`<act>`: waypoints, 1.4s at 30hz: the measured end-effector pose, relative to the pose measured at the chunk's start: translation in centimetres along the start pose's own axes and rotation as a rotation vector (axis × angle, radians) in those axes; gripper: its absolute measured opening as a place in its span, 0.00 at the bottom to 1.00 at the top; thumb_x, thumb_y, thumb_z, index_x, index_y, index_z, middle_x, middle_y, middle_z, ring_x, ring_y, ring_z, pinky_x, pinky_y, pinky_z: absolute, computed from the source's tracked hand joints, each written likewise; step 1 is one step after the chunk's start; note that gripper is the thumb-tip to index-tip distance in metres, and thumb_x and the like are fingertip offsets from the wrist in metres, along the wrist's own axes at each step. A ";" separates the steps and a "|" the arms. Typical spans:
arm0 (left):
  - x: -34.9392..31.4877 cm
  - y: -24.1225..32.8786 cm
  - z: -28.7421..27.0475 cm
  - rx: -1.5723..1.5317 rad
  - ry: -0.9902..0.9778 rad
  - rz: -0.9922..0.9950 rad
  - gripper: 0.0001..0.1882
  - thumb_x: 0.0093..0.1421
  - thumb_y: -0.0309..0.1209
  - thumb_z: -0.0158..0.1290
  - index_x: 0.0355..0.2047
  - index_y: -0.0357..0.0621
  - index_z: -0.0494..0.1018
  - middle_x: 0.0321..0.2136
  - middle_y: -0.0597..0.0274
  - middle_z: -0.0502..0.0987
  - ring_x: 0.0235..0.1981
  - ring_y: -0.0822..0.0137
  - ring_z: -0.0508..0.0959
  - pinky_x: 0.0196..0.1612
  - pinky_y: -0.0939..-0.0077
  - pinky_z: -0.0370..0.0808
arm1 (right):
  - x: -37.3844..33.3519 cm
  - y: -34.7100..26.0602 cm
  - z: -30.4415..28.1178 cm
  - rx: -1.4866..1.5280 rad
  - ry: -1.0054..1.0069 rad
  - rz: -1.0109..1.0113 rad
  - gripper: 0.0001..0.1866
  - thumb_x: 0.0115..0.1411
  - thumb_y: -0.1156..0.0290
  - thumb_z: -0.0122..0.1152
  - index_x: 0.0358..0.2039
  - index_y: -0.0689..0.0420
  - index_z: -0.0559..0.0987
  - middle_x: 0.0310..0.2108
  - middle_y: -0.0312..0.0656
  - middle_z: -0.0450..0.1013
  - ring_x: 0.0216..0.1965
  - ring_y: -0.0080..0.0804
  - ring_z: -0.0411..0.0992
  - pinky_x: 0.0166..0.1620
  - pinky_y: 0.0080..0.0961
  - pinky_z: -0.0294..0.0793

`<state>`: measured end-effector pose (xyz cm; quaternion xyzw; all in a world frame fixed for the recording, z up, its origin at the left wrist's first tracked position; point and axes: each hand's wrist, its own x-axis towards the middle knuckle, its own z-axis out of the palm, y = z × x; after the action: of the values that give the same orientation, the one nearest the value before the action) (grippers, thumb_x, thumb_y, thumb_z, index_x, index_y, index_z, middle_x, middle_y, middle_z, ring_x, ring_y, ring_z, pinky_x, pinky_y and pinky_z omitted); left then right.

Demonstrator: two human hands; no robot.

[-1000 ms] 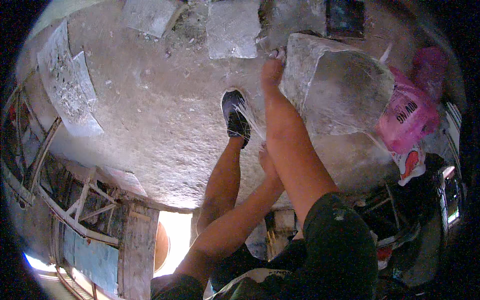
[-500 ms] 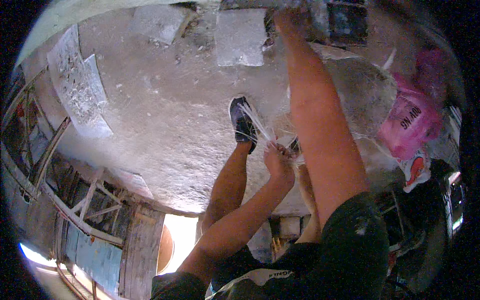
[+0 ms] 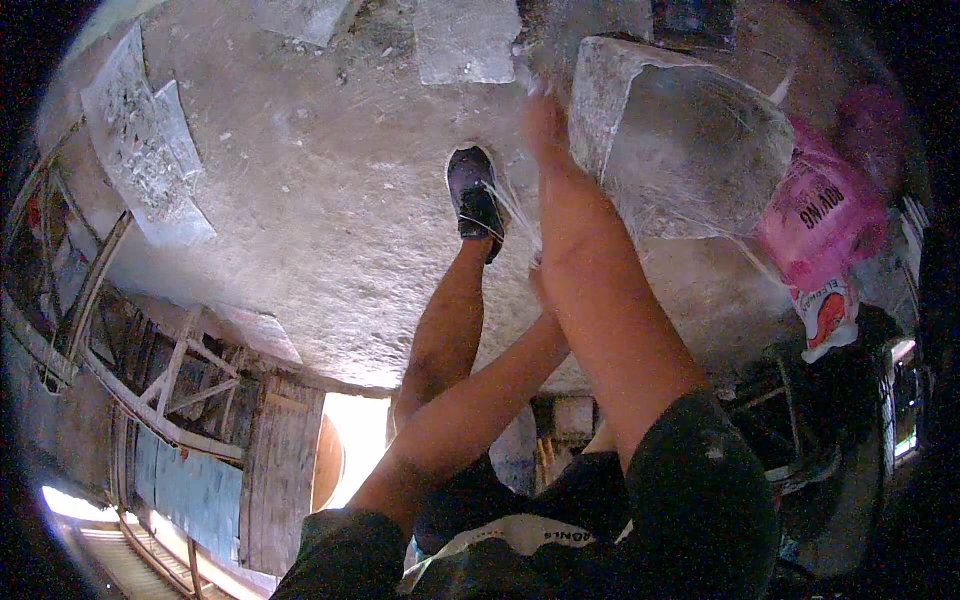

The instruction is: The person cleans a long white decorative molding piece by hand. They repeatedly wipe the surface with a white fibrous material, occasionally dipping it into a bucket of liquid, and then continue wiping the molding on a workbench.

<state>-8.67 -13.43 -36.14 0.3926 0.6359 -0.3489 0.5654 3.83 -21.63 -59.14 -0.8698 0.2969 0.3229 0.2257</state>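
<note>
My left hand [image 3: 540, 283] is mostly hidden behind my right forearm. A bundle of thin white strands [image 3: 515, 210] runs into it from my dark shoe [image 3: 472, 190], and the hand is closed on them. Some of the strands loop across the shoe. Farther out, above the bare floor, is my right hand [image 3: 545, 120], blurred by motion. A pale spot shows at its fingertips, but I cannot make out whether it holds anything.
Right of my right hand lies a large pale sheet or sack [image 3: 690, 140] with loose strands on it. Beside it is a pink plastic bag [image 3: 820, 220] above a white printed packet [image 3: 830, 320]. Flat grey pieces [image 3: 465, 40] lie ahead; a worn sheet [image 3: 145, 140] lies left.
My right hand has come back toward me from the far edge, and its forearm now covers most of my left hand. The view has shifted, showing more of the pale sheet.
</note>
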 end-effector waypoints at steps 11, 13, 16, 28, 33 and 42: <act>-3.1 -0.7 1.9 -0.042 -0.038 -0.101 0.13 0.64 0.39 0.40 0.40 0.46 0.68 0.26 0.64 0.68 0.26 0.67 0.69 0.30 0.68 0.69 | -0.5 4.8 9.4 -0.203 0.343 -0.123 0.20 0.59 0.65 0.45 0.49 0.61 0.72 0.56 0.49 0.63 0.56 0.46 0.62 0.58 0.42 0.60; -2.5 -1.4 1.7 -0.026 -0.052 -0.087 0.13 0.64 0.40 0.40 0.40 0.47 0.68 0.27 0.64 0.68 0.26 0.67 0.69 0.30 0.67 0.69 | -0.8 4.9 8.3 0.071 0.315 0.017 0.21 0.57 0.64 0.47 0.47 0.62 0.72 0.52 0.50 0.66 0.53 0.48 0.65 0.55 0.43 0.64; 0.3 -2.5 0.4 -0.012 -0.051 -0.009 0.13 0.63 0.40 0.40 0.40 0.47 0.68 0.27 0.63 0.69 0.27 0.66 0.70 0.30 0.66 0.69 | -1.4 0.3 0.3 0.413 -0.032 0.043 0.20 0.55 0.66 0.49 0.46 0.64 0.72 0.43 0.54 0.71 0.47 0.52 0.69 0.49 0.46 0.69; 1.5 0.5 2.3 -0.062 0.173 0.286 0.09 0.63 0.41 0.43 0.29 0.55 0.66 0.19 0.71 0.66 0.19 0.67 0.67 0.27 0.61 0.70 | -8.3 10.2 -21.7 0.293 0.039 -0.268 0.14 0.53 0.69 0.53 0.37 0.65 0.75 0.33 0.55 0.74 0.37 0.53 0.73 0.42 0.45 0.72; 1.7 3.3 3.7 0.031 0.158 0.291 0.10 0.64 0.43 0.40 0.40 0.57 0.67 0.25 0.71 0.63 0.20 0.73 0.62 0.23 0.70 0.67 | -4.7 21.8 -12.6 0.124 -0.083 0.100 0.15 0.52 0.70 0.55 0.38 0.64 0.75 0.33 0.55 0.74 0.38 0.52 0.73 0.42 0.44 0.73; 1.4 3.9 5.6 0.099 -0.086 0.539 0.14 0.65 0.47 0.41 0.38 0.52 0.65 0.19 0.73 0.63 0.18 0.73 0.63 0.21 0.74 0.64 | -3.0 22.4 -2.5 0.180 0.156 0.199 0.17 0.48 0.71 0.58 0.40 0.63 0.75 0.34 0.56 0.74 0.39 0.52 0.73 0.42 0.42 0.74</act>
<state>-2.82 -16.49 -38.21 0.5595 0.4661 -0.2327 0.6446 -11.80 -38.16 -59.86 -0.8349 0.4261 0.2471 0.2458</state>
